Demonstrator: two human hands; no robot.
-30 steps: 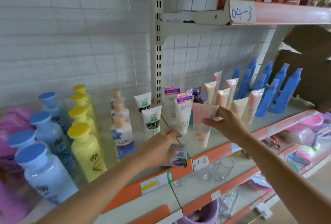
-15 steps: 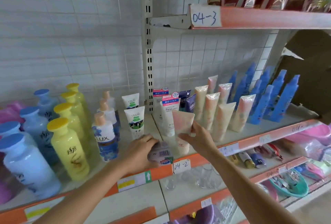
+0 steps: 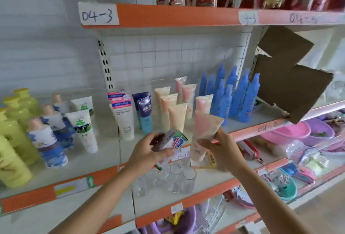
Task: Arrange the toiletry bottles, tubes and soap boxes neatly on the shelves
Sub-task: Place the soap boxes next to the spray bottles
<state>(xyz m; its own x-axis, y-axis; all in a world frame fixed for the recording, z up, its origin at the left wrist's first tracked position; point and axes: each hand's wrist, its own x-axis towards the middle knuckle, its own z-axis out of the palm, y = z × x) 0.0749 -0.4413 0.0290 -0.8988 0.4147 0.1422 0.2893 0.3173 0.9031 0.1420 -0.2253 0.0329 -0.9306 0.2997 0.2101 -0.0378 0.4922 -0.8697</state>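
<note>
— Soap box (image 3: 172,140), where?
— In the left hand (image 3: 147,151), grip curled round it, box jutting toward 1 o'clock.
— Tube?
— Pink tube (image 3: 203,132) pinched by the right hand (image 3: 222,151), crimped end at 12 o'clock, before the shelf (image 3: 261,127).

yellow bottles (image 3: 13,140) cut off at left edge, soap box (image 3: 172,140) print blurred
</note>
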